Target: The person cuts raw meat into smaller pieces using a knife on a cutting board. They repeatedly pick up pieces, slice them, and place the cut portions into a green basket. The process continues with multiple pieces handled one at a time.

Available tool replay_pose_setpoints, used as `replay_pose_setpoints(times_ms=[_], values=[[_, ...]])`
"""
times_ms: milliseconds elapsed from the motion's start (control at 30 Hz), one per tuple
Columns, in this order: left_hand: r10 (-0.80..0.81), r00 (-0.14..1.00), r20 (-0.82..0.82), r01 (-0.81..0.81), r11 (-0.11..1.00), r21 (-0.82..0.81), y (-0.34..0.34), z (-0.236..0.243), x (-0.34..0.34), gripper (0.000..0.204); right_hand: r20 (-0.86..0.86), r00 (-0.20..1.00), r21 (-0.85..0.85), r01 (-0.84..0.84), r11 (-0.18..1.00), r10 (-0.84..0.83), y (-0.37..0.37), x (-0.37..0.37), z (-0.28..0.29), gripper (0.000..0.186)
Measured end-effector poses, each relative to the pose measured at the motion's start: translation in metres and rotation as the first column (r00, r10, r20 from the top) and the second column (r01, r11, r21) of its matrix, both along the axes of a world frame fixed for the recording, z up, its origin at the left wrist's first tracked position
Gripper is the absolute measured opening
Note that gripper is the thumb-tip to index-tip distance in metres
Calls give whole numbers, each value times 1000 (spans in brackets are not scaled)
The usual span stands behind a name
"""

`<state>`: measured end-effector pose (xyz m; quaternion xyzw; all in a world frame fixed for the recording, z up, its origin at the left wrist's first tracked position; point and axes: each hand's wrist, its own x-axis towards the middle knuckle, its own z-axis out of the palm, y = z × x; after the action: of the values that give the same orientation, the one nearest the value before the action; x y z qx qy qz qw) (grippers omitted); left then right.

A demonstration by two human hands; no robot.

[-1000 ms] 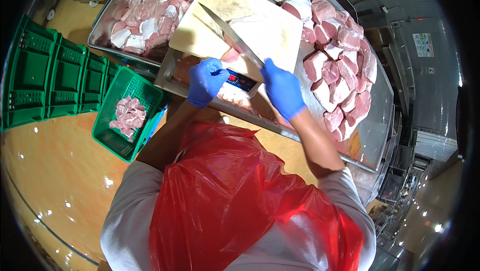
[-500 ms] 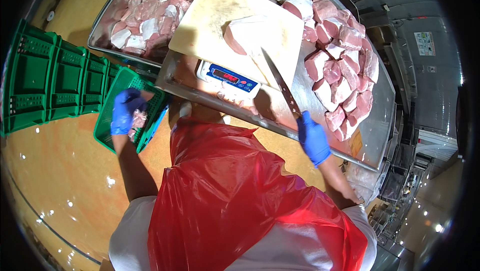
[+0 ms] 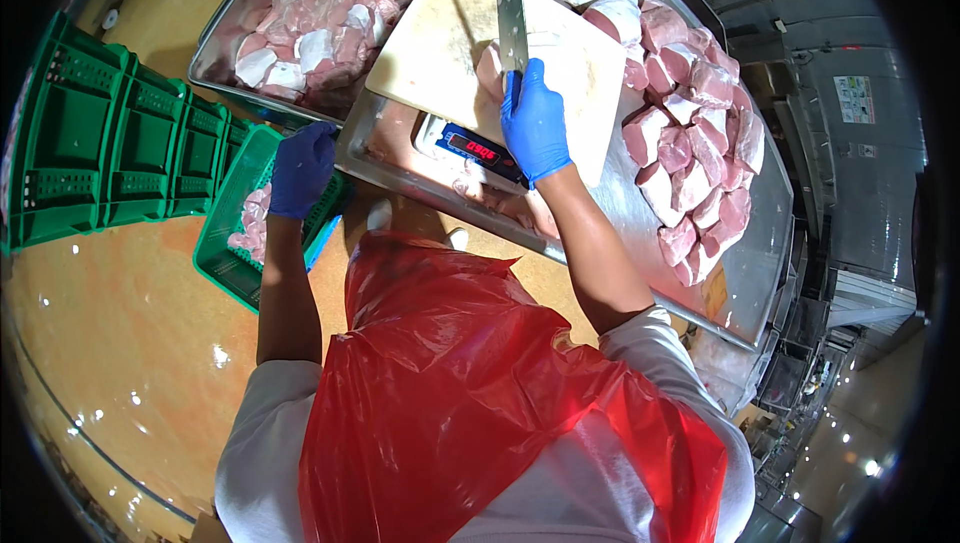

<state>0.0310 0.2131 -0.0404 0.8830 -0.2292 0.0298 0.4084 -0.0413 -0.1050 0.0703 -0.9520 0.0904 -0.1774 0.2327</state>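
Note:
My right hand, in a blue glove, grips a long knife whose broad blade points away, over the white cutting board. Beside the blade lies a piece of raw meat, mostly hidden behind the knife and my hand. My left hand, also gloved in blue, is above the edge of a green basket, next to the metal table. Its back faces me and its fingers are mostly hidden. Inside the basket are small meat trimmings.
Under the board stands a digital scale. A metal tray of meat pieces is at the far left, and a large pile of meat chunks covers the right of the metal table. Green crates line the left.
My right hand has swung the knife up from the table's front edge to the board. My left hand has moved away from inside the basket, toward the table. The view has shifted slightly.

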Motion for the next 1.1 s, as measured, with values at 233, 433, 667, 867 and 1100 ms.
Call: replay_pose_setpoints(times_ms=[233, 433, 667, 867, 1100], values=[[80, 995, -53, -89, 973, -213, -27, 14, -3, 18, -519, 855, -74, -40, 996, -4, -30, -164, -6, 24], [-75, 992, 103, 118, 839, -531, -126, 63, -8, 16, -490, 872, -69, -34, 997, -4, -35, -208, 46, 14], [-68, 978, -196, -24, 900, -435, -215, 48, 17, 26, -72, 997, -122, -9, 992, 0, 2, -71, 26, 17], [-49, 975, -215, -45, 911, -410, -205, 41, 27, 30, -225, 974, -149, -11, 989, -23, 13, 15, 25, 18], [-103, 965, -240, -10, 904, -427, -203, 39, 23, 23, -547, 836, -242, -104, 965, -48, -1, -67, 25, 19]])
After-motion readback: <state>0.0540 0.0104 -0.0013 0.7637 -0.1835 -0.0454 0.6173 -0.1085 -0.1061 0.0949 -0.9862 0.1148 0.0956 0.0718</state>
